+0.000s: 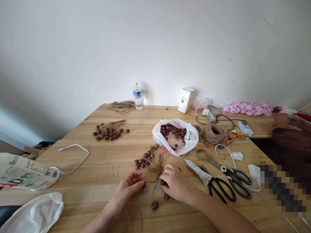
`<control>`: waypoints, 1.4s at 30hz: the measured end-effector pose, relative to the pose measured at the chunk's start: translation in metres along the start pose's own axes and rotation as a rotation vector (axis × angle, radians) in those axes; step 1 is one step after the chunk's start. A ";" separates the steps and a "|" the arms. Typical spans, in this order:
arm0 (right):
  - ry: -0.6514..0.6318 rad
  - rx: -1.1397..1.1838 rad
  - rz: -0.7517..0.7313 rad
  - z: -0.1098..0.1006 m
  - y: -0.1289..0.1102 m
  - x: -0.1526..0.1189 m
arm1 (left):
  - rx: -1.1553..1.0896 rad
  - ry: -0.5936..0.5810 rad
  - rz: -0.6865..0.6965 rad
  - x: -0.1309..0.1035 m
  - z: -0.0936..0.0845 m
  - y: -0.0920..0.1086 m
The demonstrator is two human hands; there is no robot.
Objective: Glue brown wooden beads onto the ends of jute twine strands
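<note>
My left hand [128, 189] pinches the end of a twine strand, where a brown nut-like ball [145, 184] shows by the fingertips. My right hand [176, 183] curls over the same bundle, with a brown ball under its fingers; the palm side is hidden. Between the hands runs a looped twine cord [159, 163]. Several brown balls on strings [145, 159] lie just beyond the left hand, and one hanging ball [155, 205] rests on the table nearer to me. A white plastic bag [159, 137] holding loose brown balls stands open behind the hands.
To the right lie a glue tube [199, 171], two pairs of scissors [239, 183], a twine roll [213, 133] and cables. A finished-looking ball bunch [109, 131], a bottle [137, 97] and a white box [186, 100] stand farther back. Another person's arm [289, 136] is at right.
</note>
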State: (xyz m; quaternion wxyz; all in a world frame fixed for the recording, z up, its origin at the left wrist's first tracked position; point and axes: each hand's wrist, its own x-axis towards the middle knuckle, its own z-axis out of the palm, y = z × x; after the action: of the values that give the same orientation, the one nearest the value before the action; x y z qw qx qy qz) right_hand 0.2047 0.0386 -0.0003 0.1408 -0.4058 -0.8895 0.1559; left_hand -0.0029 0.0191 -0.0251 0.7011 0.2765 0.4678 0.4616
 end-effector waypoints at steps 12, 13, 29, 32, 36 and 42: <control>0.192 0.198 -0.163 -0.006 0.004 0.003 | 0.009 -0.010 -0.006 0.000 -0.002 -0.001; 0.210 0.209 -0.181 -0.005 0.004 0.003 | 0.011 -0.006 -0.009 -0.001 -0.001 -0.001; 0.356 0.284 -0.264 0.001 0.004 0.003 | 0.009 0.004 -0.010 -0.002 0.000 0.001; 0.347 0.280 -0.257 0.004 0.005 0.003 | 0.012 -0.006 -0.006 -0.003 -0.001 0.000; 0.223 0.210 -0.184 0.003 0.004 0.002 | 0.004 -0.002 -0.010 -0.002 -0.001 0.000; 0.005 0.007 -0.086 -0.012 0.000 0.003 | 0.007 0.015 -0.009 -0.002 0.002 0.002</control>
State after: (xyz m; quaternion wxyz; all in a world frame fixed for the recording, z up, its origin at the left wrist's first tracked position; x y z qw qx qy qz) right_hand 0.2070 0.0425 0.0112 0.1510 -0.3669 -0.9053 0.1516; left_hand -0.0025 0.0184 -0.0219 0.6985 0.2734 0.4760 0.4590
